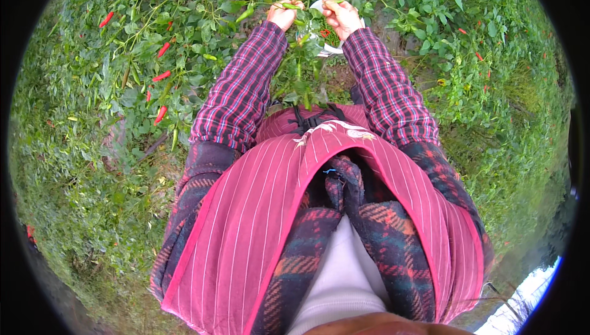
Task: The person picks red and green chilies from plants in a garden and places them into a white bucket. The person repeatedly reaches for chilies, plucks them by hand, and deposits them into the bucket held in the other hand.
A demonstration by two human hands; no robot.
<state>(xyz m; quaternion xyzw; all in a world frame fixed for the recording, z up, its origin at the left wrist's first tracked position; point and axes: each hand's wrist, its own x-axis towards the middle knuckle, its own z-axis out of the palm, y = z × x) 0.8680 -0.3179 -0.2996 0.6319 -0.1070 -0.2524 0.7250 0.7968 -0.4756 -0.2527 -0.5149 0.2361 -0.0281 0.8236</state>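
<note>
At the top centre, my left hand point(284, 14) has its fingers curled around a chilli plant's branch. A green chilli point(291, 6) lies across those fingers. My right hand point(343, 19) pinches a small green chilli point(336, 0) between thumb and forefinger. Below and partly behind the right hand is a white bucket point(333, 50), much of it hidden by that hand and by leaves. Red chillies point(325, 33) and green ones show inside it. Another green chilli point(245, 14) hangs to the left of my left hand.
Chilli plants point(203, 31) with dense leaves surround me on both sides. Several ripe fruits hang at the left, among them a red chilli point(161, 115). A striped red apron point(249, 187) covers my front. Bare soil point(340, 77) shows between the plants before me.
</note>
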